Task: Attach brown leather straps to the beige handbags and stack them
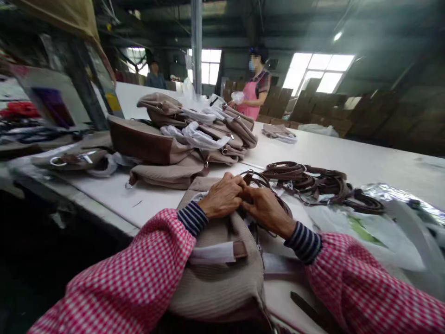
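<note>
A taupe ribbed handbag (215,283) with brown trim lies on the table in front of me, its handle (215,253) wrapped in white film. At the bag's far end my left hand (224,195) and my right hand (267,206) meet, both with fingers closed in a pinch. What they grip looks like a small brown strap end by the bag's edge, mostly hidden by the fingers. Just beyond them a metal ring on a brown tab (249,174) shows. Dark thin straps loop behind my right hand.
Several similar handbags (149,139) are heaped ahead on the white table (347,153). Coiled brown straps (313,183) lie to the right, beside clear plastic bags (368,232). A co-worker in a pink apron (251,95) stands across the table. Cartons line the back.
</note>
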Motion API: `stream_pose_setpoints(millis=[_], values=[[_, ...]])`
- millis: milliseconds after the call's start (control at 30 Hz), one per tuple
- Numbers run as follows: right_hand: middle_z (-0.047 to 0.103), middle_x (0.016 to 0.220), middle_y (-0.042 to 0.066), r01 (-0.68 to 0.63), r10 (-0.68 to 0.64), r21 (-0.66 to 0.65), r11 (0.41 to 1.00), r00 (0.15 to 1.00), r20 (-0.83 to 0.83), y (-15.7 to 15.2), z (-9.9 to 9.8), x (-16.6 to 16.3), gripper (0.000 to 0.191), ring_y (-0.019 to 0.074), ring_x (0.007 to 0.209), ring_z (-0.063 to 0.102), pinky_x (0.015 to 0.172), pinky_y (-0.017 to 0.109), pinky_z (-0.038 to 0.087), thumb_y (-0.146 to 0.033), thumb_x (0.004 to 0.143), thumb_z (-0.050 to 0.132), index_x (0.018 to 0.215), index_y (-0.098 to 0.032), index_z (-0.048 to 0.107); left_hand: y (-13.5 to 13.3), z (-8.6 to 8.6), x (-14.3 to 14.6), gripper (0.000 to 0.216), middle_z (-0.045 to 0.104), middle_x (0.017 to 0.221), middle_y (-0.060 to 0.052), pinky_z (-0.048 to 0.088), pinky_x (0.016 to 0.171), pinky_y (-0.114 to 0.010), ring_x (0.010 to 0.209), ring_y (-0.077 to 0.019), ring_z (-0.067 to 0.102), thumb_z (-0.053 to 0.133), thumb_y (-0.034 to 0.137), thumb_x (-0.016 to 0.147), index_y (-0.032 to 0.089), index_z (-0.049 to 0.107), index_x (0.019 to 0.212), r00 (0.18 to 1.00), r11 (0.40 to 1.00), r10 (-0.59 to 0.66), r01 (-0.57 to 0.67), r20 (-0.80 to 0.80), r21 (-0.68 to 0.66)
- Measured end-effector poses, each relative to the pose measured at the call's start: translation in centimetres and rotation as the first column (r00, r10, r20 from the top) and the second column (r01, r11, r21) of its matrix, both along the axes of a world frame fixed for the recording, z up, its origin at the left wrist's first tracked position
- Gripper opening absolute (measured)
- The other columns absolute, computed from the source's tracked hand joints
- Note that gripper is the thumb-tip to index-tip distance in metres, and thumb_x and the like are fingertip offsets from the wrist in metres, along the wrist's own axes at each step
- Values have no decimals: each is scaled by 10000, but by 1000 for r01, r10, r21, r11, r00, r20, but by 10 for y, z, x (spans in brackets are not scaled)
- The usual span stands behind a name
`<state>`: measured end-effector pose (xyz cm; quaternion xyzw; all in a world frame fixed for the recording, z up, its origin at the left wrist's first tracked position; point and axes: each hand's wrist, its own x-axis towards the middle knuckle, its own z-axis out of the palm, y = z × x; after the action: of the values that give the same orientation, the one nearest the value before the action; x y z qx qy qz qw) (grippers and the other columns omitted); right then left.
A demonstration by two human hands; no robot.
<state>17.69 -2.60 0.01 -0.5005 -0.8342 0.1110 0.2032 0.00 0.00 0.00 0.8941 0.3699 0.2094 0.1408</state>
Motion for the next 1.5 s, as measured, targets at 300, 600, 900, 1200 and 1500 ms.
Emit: stream_pose_setpoints(millis=[300,600,900,1200,1500], values=[[591,690,-20,-41,57,80,996,975,-216,-5,-18,7,113,134,636,510,636,264,318,-179,916,616,806,-185,591,-19,8,-3,242,662,1277,-63,474,1033,-437,1147,-273,492,519,73,800,166,707,919,990,980,123,-110,-68,165],[561,682,-26,-47,77,96,994,937,-340,-8,-25,7,150,133,643,511,643,261,348,-221,928,601,782,-189,589,-8,11,-10,98,598,1285,-17,467,977,-401,1159,-257,480,661,160,847,212,731,891,991,989,53,-35,-119,146],[630,703,20,-105,92,-19,994,930,-357,8,-31,8,195,186,667,550,630,282,411,-303,902,579,747,-195,630,7,4,-13,61,713,1204,31,450,881,-329,1125,-233,531,801,181,838,230,766,845,999,998,9,-6,-45,64],[717,850,45,-137,131,-26,990,979,-154,15,-19,30,215,218,828,663,739,307,457,-261,908,526,805,-198,704,-4,6,-5,86,714,1066,-27,409,984,-321,1167,-225,537,778,170,886,189,710,935,997,992,74,-74,6,99],[688,795,67,-225,206,471,853,974,91,20,-12,60,273,223,721,608,766,368,493,-175,923,446,844,-238,700,1,10,3,52,652,807,30,412,957,-300,976,-181,556,616,263,958,219,641,946,921,976,102,-19,377,-217]])
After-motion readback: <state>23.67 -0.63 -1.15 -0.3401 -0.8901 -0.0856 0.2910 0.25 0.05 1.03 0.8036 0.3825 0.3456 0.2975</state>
